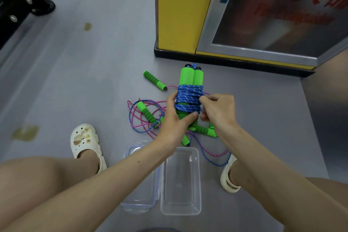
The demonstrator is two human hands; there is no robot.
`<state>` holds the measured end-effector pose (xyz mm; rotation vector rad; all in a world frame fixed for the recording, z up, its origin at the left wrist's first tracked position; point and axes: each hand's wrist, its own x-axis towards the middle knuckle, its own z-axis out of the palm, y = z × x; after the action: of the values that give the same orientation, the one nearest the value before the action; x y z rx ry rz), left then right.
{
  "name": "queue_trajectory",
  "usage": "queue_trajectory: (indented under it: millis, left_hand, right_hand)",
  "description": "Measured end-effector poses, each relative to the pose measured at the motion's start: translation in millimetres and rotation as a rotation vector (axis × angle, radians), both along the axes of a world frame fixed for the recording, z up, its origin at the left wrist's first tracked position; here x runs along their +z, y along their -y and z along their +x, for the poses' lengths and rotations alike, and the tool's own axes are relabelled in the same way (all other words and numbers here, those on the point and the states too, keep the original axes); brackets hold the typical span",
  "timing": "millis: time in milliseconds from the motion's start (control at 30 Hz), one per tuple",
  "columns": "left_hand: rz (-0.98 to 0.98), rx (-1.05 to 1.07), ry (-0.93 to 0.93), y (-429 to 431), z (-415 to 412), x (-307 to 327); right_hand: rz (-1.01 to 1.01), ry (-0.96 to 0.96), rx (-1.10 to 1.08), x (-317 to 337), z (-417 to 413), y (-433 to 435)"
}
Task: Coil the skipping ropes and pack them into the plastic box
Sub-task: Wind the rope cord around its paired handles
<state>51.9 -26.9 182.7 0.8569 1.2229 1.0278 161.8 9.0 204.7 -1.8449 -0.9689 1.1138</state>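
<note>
Left hand [174, 118]: we see it gripping the lower part of the two green foam handles [191, 78], thumb across the front.
Right hand [218, 111]: its fingers pinch the rope at the right side of the coil.
Blue skipping rope [189, 98]: wound tightly around both handles, held above the grey floor [94, 81].
Other ropes [143, 117]: pink and blue, lying loose on the floor under the hands.
Plastic box [180, 213]: clear, open, on the floor nearest to us; its lid [140, 207] lies just beside, at the left.

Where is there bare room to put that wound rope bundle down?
The open plastic box is empty. Bare floor lies beyond the left sandal and right of the bundle, by the yellow cabinet. Crowded: loose ropes tangled beyond the box.
</note>
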Motion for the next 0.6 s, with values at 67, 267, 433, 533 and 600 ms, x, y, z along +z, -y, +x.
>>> queue_trajectory:
  millis: [67, 267, 433, 533, 600]
  left_hand:
    - [0.002, -0.033, -0.005, -3.4, -4.6, 2.0]
    - [-0.073, -0.061, 0.03, -3.6, -5.9, 3.1]
    - [-0.127, -0.095, 0.118, -6.8, -13.8, 8.8]
    - [-0.133, -0.125, 0.121, -6.9, -21.4, 12.5]
    - [-0.145, -0.132, 0.127, -8.1, -26.3, 16.3]
  right_hand:
    - [0.002, 0.045, 0.125, 4.8, 1.9, 1.2]
    - [0.073, 0.285, 0.345, 5.6, 16.4, -3.2]
    - [0.177, 0.492, 0.508, 9.6, 25.0, -10.9]
    - [0.221, 0.653, 0.626, 7.8, 26.1, -7.8]
    - [0.271, 0.709, 0.664, 9.0, 25.0, -5.0]
